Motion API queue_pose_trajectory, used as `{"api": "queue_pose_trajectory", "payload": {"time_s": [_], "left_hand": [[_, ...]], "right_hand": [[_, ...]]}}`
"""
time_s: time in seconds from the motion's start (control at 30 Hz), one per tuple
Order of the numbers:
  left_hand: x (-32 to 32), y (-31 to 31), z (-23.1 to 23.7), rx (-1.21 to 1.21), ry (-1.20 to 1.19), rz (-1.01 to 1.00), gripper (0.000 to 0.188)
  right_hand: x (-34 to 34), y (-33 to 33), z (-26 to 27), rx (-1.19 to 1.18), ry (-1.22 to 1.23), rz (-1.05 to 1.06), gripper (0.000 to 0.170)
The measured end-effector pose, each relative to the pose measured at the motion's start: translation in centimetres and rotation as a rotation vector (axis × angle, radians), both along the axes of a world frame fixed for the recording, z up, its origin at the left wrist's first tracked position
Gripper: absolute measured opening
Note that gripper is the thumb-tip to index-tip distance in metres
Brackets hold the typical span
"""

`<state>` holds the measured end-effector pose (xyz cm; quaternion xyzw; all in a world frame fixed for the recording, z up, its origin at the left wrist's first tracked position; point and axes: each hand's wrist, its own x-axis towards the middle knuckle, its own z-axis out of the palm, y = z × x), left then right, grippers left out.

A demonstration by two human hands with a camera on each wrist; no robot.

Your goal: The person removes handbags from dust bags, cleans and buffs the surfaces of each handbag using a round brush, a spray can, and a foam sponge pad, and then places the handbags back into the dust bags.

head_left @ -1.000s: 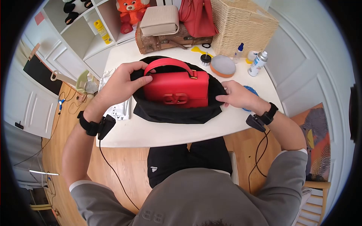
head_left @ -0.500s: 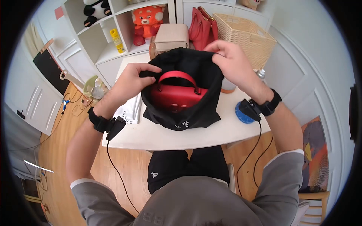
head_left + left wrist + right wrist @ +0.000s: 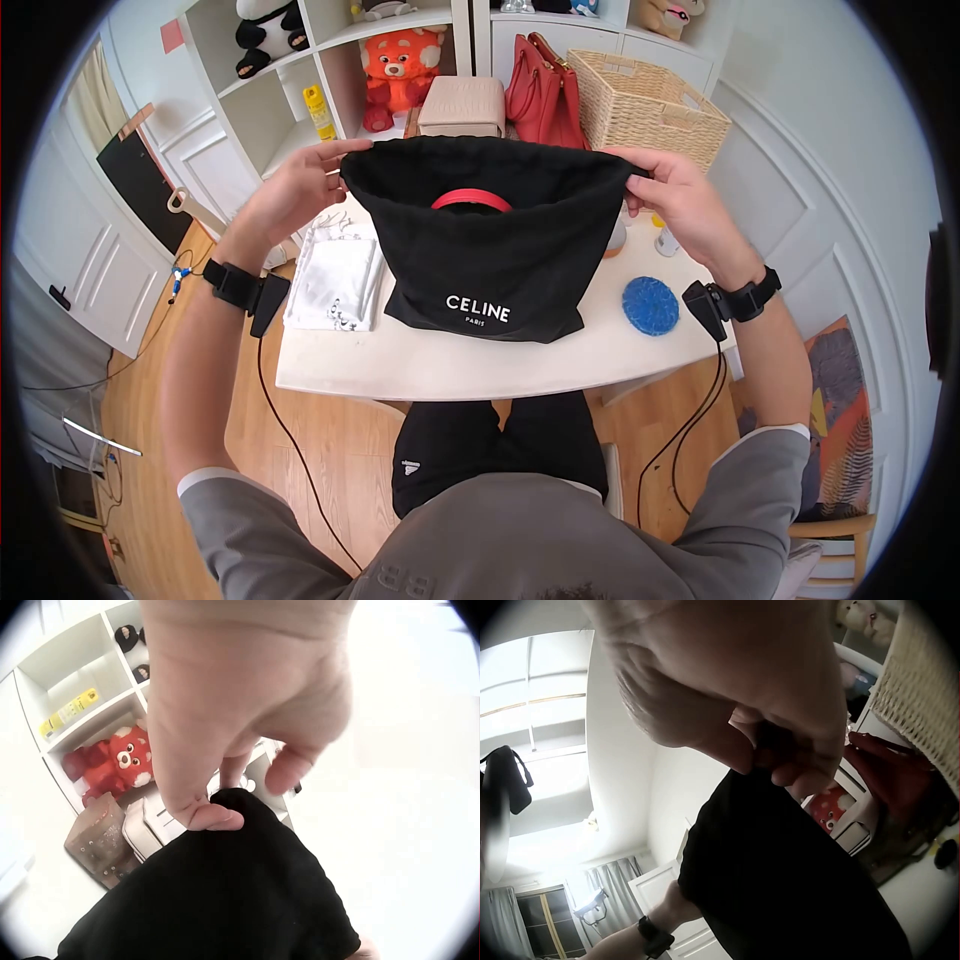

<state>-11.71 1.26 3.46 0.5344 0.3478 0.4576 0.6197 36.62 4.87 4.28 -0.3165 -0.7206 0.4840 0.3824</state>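
Observation:
A black cloth dust bag (image 3: 480, 260) with white CELINE lettering stands on the white table, its mouth spread wide. Inside it is a red handbag, of which only the curved handle (image 3: 472, 197) shows above the front rim. My left hand (image 3: 298, 192) holds the left corner of the mouth; in the left wrist view its fingertips (image 3: 214, 817) lie on the black cloth. At the opposite corner my right hand (image 3: 678, 205) pinches the rim between thumb and fingers, as the right wrist view also shows.
White folded cloth pouches (image 3: 335, 280) lie left of the dust bag, and a blue round pad (image 3: 651, 306) lies right. Behind stand a beige box bag (image 3: 462, 105), a red tote (image 3: 545, 95) and a wicker basket (image 3: 650, 110). A spray can (image 3: 667, 242) is partly hidden.
The dust bag's sides have been pulled up around the red handbag, hiding all but its handle. My hands have moved apart to the two corners of the mouth.

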Motion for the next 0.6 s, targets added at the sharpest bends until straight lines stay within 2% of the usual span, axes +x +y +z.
{"api": "queue_pose_trajectory", "payload": {"time_s": [0.07, 0.1, 0.17, 0.2, 0.27, 0.4, 0.47, 0.5, 0.57, 0.6], "left_hand": [[1.9, -1.0, 0.4, 0.228, 0.432, 0.108, 0.061], [2.3, -0.9, 0.5, 0.223, 0.434, 0.112, 0.061], [2.8, -1.0, 0.5, 0.297, 0.542, 0.2, 0.051], [2.4, -1.0, 0.8, 0.292, 0.544, 0.203, 0.051], [1.7, -0.8, 1.4, 0.358, 0.779, 0.247, 0.042], [1.7, -1.0, 1.5, 0.349, 0.839, 0.328, 0.036], [1.8, -1.2, 1.2, 0.46, 0.981, 0.497, 0.032], [1.7, -1.4, 1.4, 0.457, 0.982, 0.495, 0.032], [1.2, -2.0, 1.9, 0.568, 1.296, 0.626, 0.026], [0.2, -2.0, 1.8, 0.564, 1.297, 0.621, 0.026]], "right_hand": [[0.2, 0.8, -0.4, 0.041, -0.037, 0.02, 0.035], [-0.1, 0.9, -0.6, 0.037, -0.036, 0.025, 0.035], [-0.7, 0.9, -1.0, 0.134, -0.062, -0.146, 0.027], [-0.6, 1.1, -1.1, 0.131, -0.061, -0.142, 0.027], [-0.1, 1.8, -1.1, 0.264, -0.199, -0.16, 0.02], [0.2, 2.0, -1.1, 0.293, -0.2, -0.185, 0.017], [0.5, 1.9, -1.0, 0.425, -0.32, -0.268, 0.018], [0.8, 1.6, -0.9, 0.421, -0.321, -0.268, 0.018], [1.6, 0.9, -0.2, 0.556, -0.424, -0.333, 0.019], [2.2, 0.5, 0.2, 0.55, -0.425, -0.332, 0.019]]}}
